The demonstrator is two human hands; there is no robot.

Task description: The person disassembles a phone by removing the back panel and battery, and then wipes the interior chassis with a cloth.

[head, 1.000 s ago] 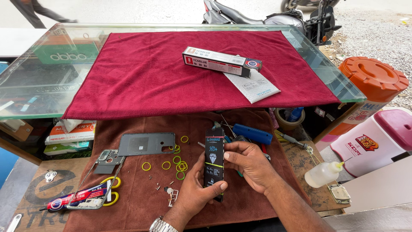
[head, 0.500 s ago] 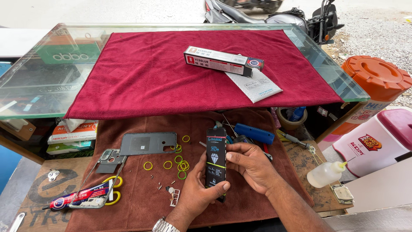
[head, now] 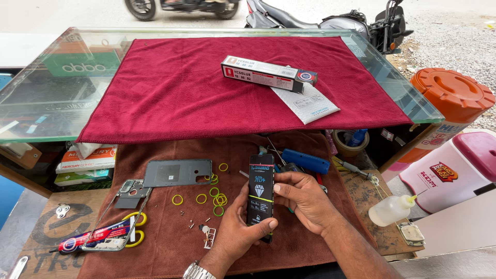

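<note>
A black battery is held upright between both hands above the near middle of the bench, its long axis running near to far. The left hand is closed on its near end, thumb laid across the face; the right hand is closed on its right edge, so each grip is narrow and filled by the battery. The battery's label is seen as white and yellow marks on black. To the left, on the brown cloth, yellow and green rings are scattered beside a grey plate, with a metal frame, a red-and-blue glue tube and yellow scissors nearer left. A squeeze bottle lies to the right. Farther off, a long white-and-red box and a white leaflet rest on the red cloth over the glass counter. An orange-lidded drum stands far right.
</note>
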